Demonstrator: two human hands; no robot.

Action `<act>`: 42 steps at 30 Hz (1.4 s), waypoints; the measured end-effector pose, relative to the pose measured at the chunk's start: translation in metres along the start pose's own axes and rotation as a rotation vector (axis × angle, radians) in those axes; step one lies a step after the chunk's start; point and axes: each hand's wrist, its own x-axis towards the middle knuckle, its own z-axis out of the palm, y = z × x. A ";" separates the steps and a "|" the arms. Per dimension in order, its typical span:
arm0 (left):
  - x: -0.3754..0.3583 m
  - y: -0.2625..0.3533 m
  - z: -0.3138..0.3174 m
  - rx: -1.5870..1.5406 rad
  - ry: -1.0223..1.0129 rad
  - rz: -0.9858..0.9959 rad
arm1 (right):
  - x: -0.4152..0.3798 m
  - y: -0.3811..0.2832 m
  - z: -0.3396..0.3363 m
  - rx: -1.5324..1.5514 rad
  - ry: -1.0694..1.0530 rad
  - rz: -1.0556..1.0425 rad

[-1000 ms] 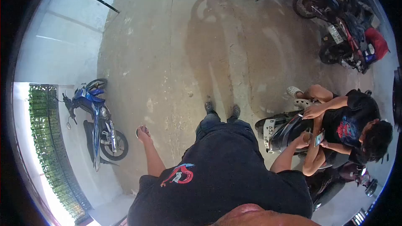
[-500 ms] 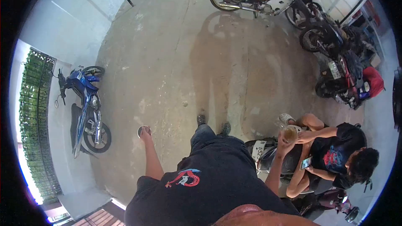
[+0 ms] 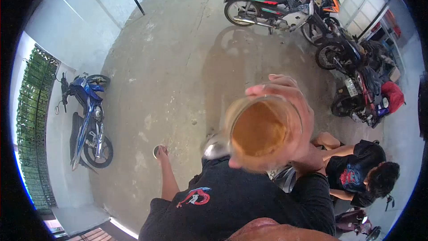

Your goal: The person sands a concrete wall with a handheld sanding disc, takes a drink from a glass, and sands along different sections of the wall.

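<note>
Right hand point(image 3: 298, 120) raised close to the camera, fingers wrapped around a glass point(image 3: 261, 129) of amber-brown liquid; the glass fills mid-frame, slightly blurred. Left hand point(image 3: 161, 151) hangs low at the side, curled around a small round object point(image 3: 156, 151), too small to identify. Just right, a seated person point(image 3: 361, 174) on a motorcycle. Farther out: bare concrete floor point(image 3: 178, 62), blue motorcycle point(image 3: 87, 120) at left, parked motorcycles point(image 3: 285, 4) along the far side.

Concrete garage, parked motorbikes point(image 3: 267, 4)
</note>
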 end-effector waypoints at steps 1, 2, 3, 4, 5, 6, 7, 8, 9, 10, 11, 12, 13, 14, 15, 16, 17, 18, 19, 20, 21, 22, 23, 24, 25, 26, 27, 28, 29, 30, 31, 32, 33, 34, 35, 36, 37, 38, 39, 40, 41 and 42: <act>0.000 -0.011 -0.004 -0.011 0.001 0.006 | 0.009 -0.008 -0.002 0.004 -0.020 -0.056; 0.006 -0.027 -0.014 0.000 0.033 -0.058 | 0.017 -0.017 -0.002 0.005 -0.031 -0.087; 0.005 -0.043 -0.019 0.012 0.065 -0.119 | 0.026 -0.026 -0.003 0.007 -0.042 -0.119; 0.001 -0.055 -0.023 -0.005 0.050 -0.142 | 0.031 -0.035 -0.007 0.022 -0.060 -0.137; -0.002 -0.066 -0.028 -0.021 0.033 -0.165 | 0.031 -0.040 -0.006 0.029 -0.070 -0.148; -0.011 -0.062 -0.028 0.033 -0.007 -0.236 | 0.031 -0.044 -0.005 0.035 -0.080 -0.158; -0.014 -0.074 -0.030 0.031 -0.009 -0.237 | 0.029 -0.048 0.000 0.005 -0.013 -0.168; -0.019 -0.086 -0.031 0.025 0.017 -0.197 | 0.030 -0.051 0.007 -0.012 0.017 -0.172; -0.018 -0.088 -0.030 0.021 0.042 -0.162 | 0.032 -0.054 0.013 -0.029 0.047 -0.176; -0.022 -0.092 -0.028 0.020 0.041 -0.165 | 0.029 -0.055 0.015 -0.052 0.096 -0.205; -0.025 -0.096 -0.026 0.033 0.052 -0.185 | 0.027 -0.056 0.018 -0.064 0.118 -0.217; -0.028 -0.099 -0.026 0.045 0.064 -0.204 | 0.025 -0.057 0.020 -0.077 0.140 -0.229; -0.031 -0.100 -0.027 0.049 0.064 -0.211 | 0.024 -0.058 0.023 -0.105 0.177 -0.252; -0.031 -0.100 -0.026 0.066 0.033 -0.221 | 0.023 -0.059 0.023 -0.120 0.195 -0.265; -0.029 -0.097 -0.023 0.081 0.002 -0.229 | 0.022 -0.061 0.023 -0.136 0.213 -0.277; -0.023 -0.091 -0.024 0.083 0.001 -0.235 | 0.028 -0.067 0.028 -0.156 0.203 -0.245; -0.022 -0.089 -0.022 0.110 -0.025 -0.240 | 0.027 -0.072 0.024 -0.168 0.198 -0.230; -0.022 -0.085 -0.019 0.138 -0.051 -0.246 | 0.027 -0.078 0.021 -0.180 0.192 -0.215; -0.023 -0.083 -0.013 0.137 -0.054 -0.248 | 0.026 -0.083 0.015 -0.203 0.154 -0.196; -0.025 -0.079 -0.006 0.101 -0.028 -0.216 | 0.025 -0.084 0.014 -0.218 0.136 -0.184; -0.027 -0.074 0.000 0.064 -0.004 -0.182 | 0.025 -0.085 0.013 -0.232 0.118 -0.172; -0.028 -0.071 0.002 0.065 -0.010 -0.181 | 0.024 -0.084 0.014 -0.237 0.147 -0.185; -0.023 -0.063 0.001 0.087 -0.039 -0.173 | 0.026 -0.085 0.019 -0.241 0.163 -0.191; -0.021 -0.064 0.003 0.107 -0.068 -0.161 | 0.029 -0.087 0.024 -0.246 0.179 -0.198; -0.019 -0.064 0.006 0.106 -0.073 -0.157 | 0.030 -0.091 0.031 -0.225 0.259 -0.169; -0.018 -0.065 0.008 0.108 -0.070 -0.169 | 0.030 -0.092 0.031 -0.216 0.302 -0.156; -0.016 -0.068 0.008 0.110 -0.067 -0.182 | 0.029 -0.093 0.031 -0.206 0.344 -0.143; -0.011 -0.073 0.008 0.108 -0.071 -0.177 | 0.029 -0.093 0.029 -0.209 0.335 -0.159; -0.007 -0.078 0.006 0.118 -0.081 -0.191 | 0.031 -0.093 0.030 -0.212 0.331 -0.167; 0.000 -0.078 0.001 0.131 -0.090 -0.208 | 0.033 -0.093 0.032 -0.216 0.327 -0.175; 0.000 -0.081 0.000 0.129 -0.093 -0.204 | 0.031 -0.091 0.030 -0.246 0.329 -0.200; 0.001 -0.084 -0.002 0.126 -0.099 -0.186 | 0.031 -0.089 0.027 -0.261 0.331 -0.213; -0.001 -0.083 0.000 0.123 -0.104 -0.168 | 0.030 -0.087 0.024 -0.276 0.334 -0.226; -0.003 -0.081 0.002 0.122 -0.105 -0.167 | 0.032 -0.085 0.019 -0.240 0.288 -0.275; -0.007 -0.080 0.004 0.084 -0.076 -0.178 | 0.031 -0.086 0.016 -0.221 0.266 -0.301; -0.009 -0.080 0.003 0.046 -0.046 -0.190 | 0.030 -0.086 0.013 -0.201 0.243 -0.326; -0.003 -0.075 -0.002 0.048 -0.044 -0.192 | 0.034 -0.090 0.019 -0.191 0.231 -0.252; -0.004 -0.075 -0.003 0.081 -0.065 -0.204 | 0.032 -0.090 0.014 -0.186 0.226 -0.215; -0.008 -0.071 -0.002 0.114 -0.087 -0.216 | 0.030 -0.090 0.009 -0.180 0.222 -0.177; -0.014 -0.068 0.000 0.118 -0.087 -0.217 | 0.028 -0.087 0.001 -0.211 0.137 -0.204; -0.018 -0.065 0.003 0.131 -0.078 -0.205 | 0.027 -0.082 -0.001 -0.225 0.095 -0.214; -0.019 -0.066 0.003 0.146 -0.069 -0.192 | 0.026 -0.077 -0.002 -0.239 0.052 -0.223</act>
